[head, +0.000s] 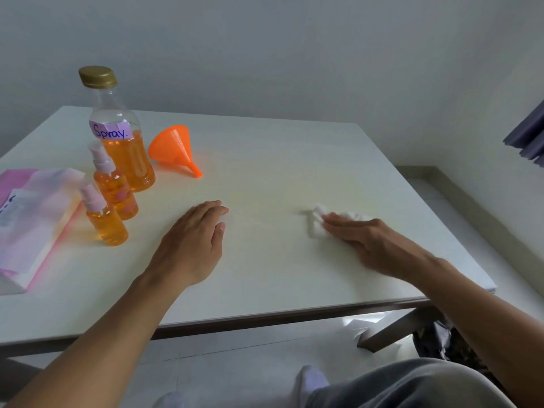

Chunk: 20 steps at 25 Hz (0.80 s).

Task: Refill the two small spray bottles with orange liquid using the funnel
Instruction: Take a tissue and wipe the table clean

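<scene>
Two small spray bottles stand at the table's left, both holding orange liquid and capped with pale pump heads: the nearer one (105,220) and the one behind it (115,185). Behind them rises a large clear bottle (123,142) labelled "Spray", gold cap on, about half full of orange liquid. An orange funnel (174,148) lies on its side to the right of that bottle. My left hand (192,241) rests flat on the table, fingers straight. My right hand (363,240) presses a crumpled white tissue (319,222) against the tabletop with straight fingers.
A pink and white tissue pack (35,219) lies at the left edge of the white table (279,160). The wall runs behind the table. A dark curtain (527,139) hangs at the right. My knee and socked feet show below the front edge.
</scene>
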Tool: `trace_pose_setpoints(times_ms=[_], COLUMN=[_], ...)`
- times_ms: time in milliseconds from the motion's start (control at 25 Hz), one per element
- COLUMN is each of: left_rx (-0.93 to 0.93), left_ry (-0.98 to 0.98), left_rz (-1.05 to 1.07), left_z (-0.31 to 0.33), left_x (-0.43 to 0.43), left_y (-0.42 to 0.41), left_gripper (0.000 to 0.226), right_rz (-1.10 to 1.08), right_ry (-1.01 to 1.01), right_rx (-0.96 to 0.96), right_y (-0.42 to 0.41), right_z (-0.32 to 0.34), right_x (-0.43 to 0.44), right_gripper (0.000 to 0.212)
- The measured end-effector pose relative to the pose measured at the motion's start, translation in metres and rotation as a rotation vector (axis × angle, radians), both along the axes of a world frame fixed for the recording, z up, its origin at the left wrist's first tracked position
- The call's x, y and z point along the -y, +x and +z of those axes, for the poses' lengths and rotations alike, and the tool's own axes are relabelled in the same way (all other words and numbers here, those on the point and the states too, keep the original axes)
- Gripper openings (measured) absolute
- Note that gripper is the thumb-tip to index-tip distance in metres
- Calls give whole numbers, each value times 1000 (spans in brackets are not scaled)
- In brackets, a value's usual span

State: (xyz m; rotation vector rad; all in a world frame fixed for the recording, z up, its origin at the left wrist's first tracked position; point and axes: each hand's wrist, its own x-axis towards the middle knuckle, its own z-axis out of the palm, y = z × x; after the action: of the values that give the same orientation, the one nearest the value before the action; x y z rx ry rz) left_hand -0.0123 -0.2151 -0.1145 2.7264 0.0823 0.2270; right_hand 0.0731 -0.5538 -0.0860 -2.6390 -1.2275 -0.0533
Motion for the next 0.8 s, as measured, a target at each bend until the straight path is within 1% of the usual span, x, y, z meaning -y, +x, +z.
trace_pose_setpoints(times_ms=[80,160,240,320,400,440,520,600,680,800], left_rx=[1,4,7,13,24,28,21,3,-7,-10], left_ry=[6,12,16,13,-5,-14,-19,-7,19,39], left_rz=[14,22,25,25,23,23,21,16,17,34], left_z=[0,0,0,0,1,2,1,-1,-3,-4], left_x=[1,3,4,3,3,3,3,1,1,3], left_y=[1,1,2,2,1,1,0,1,1,2], left_gripper=[44,43,42,42,41,41,42,43,44,46], right_rz=[-188,-360,-427,-307,-127,-43,80,92,-46,-397], right_ry=[26,96,158,200,160,134,89,67,74,36], right_rx=[-1,-6,-29,-86,-150,-144,-102,-53,-15,24], right_y=[16,27,24,5,-29,-47,-67,-61,-37,10], right_z=[-3,-11,-18,-21,-23,-20,-17,-10,-3,3], right_x=[2,-17,-53,-93,-121,-127,-116,-84,-46,-9], right_gripper=[57,55,59,67,74,75,73,65,55,49])
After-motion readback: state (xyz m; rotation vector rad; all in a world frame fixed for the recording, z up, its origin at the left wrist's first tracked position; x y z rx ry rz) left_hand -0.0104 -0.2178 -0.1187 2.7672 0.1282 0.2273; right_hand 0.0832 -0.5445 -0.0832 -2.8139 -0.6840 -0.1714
